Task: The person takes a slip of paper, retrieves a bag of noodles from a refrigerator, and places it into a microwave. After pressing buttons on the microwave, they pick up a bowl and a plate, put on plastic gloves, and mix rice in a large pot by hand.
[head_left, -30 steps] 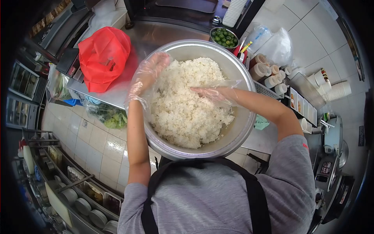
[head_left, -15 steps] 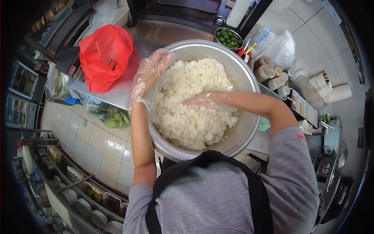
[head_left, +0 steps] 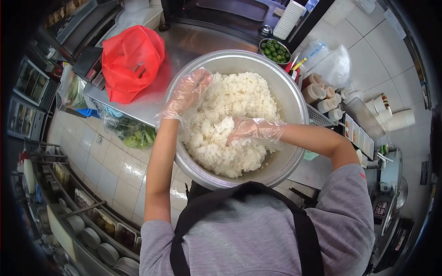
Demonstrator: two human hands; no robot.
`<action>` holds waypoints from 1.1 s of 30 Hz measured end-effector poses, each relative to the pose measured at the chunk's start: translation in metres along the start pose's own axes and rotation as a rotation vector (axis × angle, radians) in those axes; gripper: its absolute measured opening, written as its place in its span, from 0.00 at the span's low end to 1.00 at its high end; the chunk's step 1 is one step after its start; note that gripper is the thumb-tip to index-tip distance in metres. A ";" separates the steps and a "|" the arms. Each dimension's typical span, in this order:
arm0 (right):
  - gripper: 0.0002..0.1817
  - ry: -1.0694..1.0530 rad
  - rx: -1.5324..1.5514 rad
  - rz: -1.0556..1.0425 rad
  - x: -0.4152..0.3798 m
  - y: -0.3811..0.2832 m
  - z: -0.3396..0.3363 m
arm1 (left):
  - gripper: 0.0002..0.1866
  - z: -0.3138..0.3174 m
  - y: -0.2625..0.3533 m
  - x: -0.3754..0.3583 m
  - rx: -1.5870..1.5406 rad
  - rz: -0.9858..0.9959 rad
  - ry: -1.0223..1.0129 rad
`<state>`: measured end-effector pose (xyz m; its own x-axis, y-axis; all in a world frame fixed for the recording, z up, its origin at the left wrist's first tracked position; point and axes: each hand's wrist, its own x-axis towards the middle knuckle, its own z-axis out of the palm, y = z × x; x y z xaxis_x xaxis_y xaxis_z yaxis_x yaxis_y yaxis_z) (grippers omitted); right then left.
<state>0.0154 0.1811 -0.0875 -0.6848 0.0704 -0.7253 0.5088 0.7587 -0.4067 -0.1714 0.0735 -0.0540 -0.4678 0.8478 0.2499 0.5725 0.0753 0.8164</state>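
Observation:
A big round metal pot point(head_left: 289, 158) holds a large heap of cooked white rice point(head_left: 244, 92). I wear clear plastic gloves on both hands. My left hand point(head_left: 191, 92) lies at the pot's left rim, its fingers stretched out along the inner wall beside the rice. Over the middle of the heap, my right hand point(head_left: 248, 130) has its fingers curled into the rice, with a loose white clump against them. The fingertips of the right hand are partly hidden by rice.
A red bag point(head_left: 133, 62) lies on the steel counter point(head_left: 198, 39) to the left. A bowl of small green citrus fruit point(head_left: 275, 50) stands behind the pot. Sauce bottles point(head_left: 314, 92), stacked cups point(head_left: 399, 120) and a plastic bag point(head_left: 335, 66) are on the right.
My right hand has drawn back toward the right and slightly nearer to me, turning over the rice. My left hand has shifted a little inward along the rim.

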 end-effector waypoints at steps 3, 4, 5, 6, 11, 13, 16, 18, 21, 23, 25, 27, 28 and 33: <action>0.45 0.115 0.314 -0.210 -0.022 0.001 -0.010 | 0.19 0.011 -0.027 0.005 -0.197 -0.012 0.057; 0.43 0.185 0.263 -0.165 -0.024 -0.001 -0.010 | 0.20 0.006 -0.020 0.005 -0.126 -0.020 0.038; 0.42 0.255 0.210 -0.121 -0.024 -0.004 -0.009 | 0.20 0.001 -0.016 0.004 -0.053 -0.027 0.020; 0.41 0.325 0.156 -0.076 -0.023 -0.005 -0.010 | 0.20 0.000 -0.015 0.004 -0.053 -0.034 0.023; 0.27 -0.046 -0.043 -0.280 0.013 0.025 -0.010 | 0.20 -0.002 -0.013 0.002 -0.129 -0.030 0.048; 0.24 -0.008 -0.298 -0.247 -0.009 0.001 -0.025 | 0.20 -0.009 0.004 -0.001 -0.081 -0.033 0.042; 0.23 0.218 -0.236 -0.503 -0.003 0.010 -0.025 | 0.18 -0.010 0.012 -0.004 0.056 -0.020 0.122; 0.23 0.283 -0.147 -0.552 0.007 -0.013 -0.041 | 0.16 -0.010 0.008 -0.003 0.029 -0.019 0.199; 0.27 0.174 -0.164 -0.374 0.023 -0.063 -0.069 | 0.14 -0.008 0.001 0.003 -0.144 -0.026 0.310; 0.26 0.138 -0.462 -0.565 0.099 -0.060 -0.065 | 0.13 -0.006 0.003 0.003 -0.152 -0.033 0.404; 0.24 0.202 -0.590 -0.717 0.170 -0.049 -0.056 | 0.13 -0.005 0.002 0.004 -0.158 0.004 0.417; 0.24 0.124 -0.226 -0.496 0.174 -0.062 -0.057 | 0.13 -0.005 0.002 0.008 -0.183 0.015 0.433; 0.25 0.098 -0.175 -0.483 0.179 -0.065 -0.057 | 0.13 -0.005 0.002 0.010 -0.203 0.003 0.437; 0.25 -0.003 -0.033 -0.482 0.192 -0.067 -0.057 | 0.13 -0.008 0.003 0.013 -0.197 0.018 0.427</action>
<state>-0.1800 0.1810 -0.1683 -0.8371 -0.2962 -0.4599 0.1170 0.7243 -0.6794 -0.1811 0.0801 -0.0442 -0.7179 0.5530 0.4228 0.4634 -0.0736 0.8831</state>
